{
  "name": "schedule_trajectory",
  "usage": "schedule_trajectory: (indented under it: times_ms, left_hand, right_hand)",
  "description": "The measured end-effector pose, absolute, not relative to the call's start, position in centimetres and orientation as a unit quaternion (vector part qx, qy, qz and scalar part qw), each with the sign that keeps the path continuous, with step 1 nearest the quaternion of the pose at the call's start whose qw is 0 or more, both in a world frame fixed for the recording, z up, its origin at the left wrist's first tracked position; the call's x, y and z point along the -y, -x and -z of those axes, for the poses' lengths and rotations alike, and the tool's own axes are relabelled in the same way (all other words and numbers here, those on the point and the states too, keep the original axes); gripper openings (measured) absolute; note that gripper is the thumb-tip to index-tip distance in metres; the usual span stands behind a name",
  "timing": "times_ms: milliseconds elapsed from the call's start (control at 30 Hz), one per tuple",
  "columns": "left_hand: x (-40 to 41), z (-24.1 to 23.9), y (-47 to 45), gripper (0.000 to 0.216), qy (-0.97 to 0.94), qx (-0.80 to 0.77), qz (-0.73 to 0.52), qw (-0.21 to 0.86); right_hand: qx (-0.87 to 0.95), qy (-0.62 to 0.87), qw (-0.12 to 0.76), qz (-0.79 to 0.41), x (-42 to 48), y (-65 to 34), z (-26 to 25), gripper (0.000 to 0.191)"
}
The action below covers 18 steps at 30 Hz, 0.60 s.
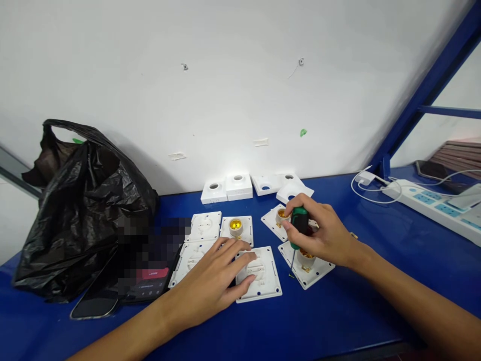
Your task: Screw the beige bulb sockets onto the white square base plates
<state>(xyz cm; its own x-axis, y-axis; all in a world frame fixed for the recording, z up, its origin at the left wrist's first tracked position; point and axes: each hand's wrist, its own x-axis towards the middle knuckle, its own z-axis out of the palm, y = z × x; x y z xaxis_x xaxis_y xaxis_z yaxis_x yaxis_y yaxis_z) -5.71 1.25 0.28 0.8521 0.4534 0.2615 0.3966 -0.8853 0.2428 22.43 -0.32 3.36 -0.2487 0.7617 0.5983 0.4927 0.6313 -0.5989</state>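
Observation:
My right hand (319,228) is closed round the green and black handle of a screwdriver (299,225). Its thin shaft points down, with the tip near the left edge of a white base plate (317,273) that carries a brass-lined lamp socket (306,260). A tiny yellowish bit shows at the tip, too small to name. My left hand (218,273) bends its fingers and thumb round a white lamp socket (241,271), partly hidden by them. Under these fingers lies another white base plate (268,286), with no socket fixed at its centre.
Behind are several white covers with round holes (239,190) and more base plates (205,225), some with sockets. At left lie a black plastic bag (93,200), a phone (95,303) and a dark tablet (150,265). A power strip (436,203) with white cables sits right.

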Motion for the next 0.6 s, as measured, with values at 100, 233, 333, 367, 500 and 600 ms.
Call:
schedule_trajectory:
  times_ms: [100, 233, 333, 367, 500, 600]
  left_hand:
    - [-1.2, -0.2, 5.8, 0.026, -0.958, -0.222, -0.153, 0.093]
    - [-1.2, -0.2, 5.8, 0.026, -0.959, -0.224, -0.153, 0.084]
    - [-1.1, -0.4, 5.5, 0.024, -0.962, -0.213, -0.156, 0.064]
    - [-1.1, -0.4, 5.3, 0.023, -0.964, -0.208, -0.158, 0.055]
    - [-1.2, -0.9, 4.6, 0.022, -0.964, -0.187, -0.187, -0.004]
    - [-1.1, -1.9, 3.8, 0.021, -0.963, -0.159, -0.204, -0.072]
  right_hand:
    - [0.756, 0.41, 0.49, -0.144, 0.3, -22.5, -3.6, 0.016]
    - [0.725, 0.414, 0.532, -0.136, 0.2, -22.7, -4.0, 0.015]
    - [0.695, 0.415, 0.572, -0.129, 0.0, -23.1, -4.3, 0.014]
    - [0.687, 0.415, 0.582, -0.13, -0.2, -23.2, -4.4, 0.014]
    - [0.67, 0.415, 0.599, -0.141, -0.7, -23.6, -4.4, 0.014]
    - [0.65, 0.419, 0.617, -0.143, -1.3, -24.2, -4.4, 0.015]
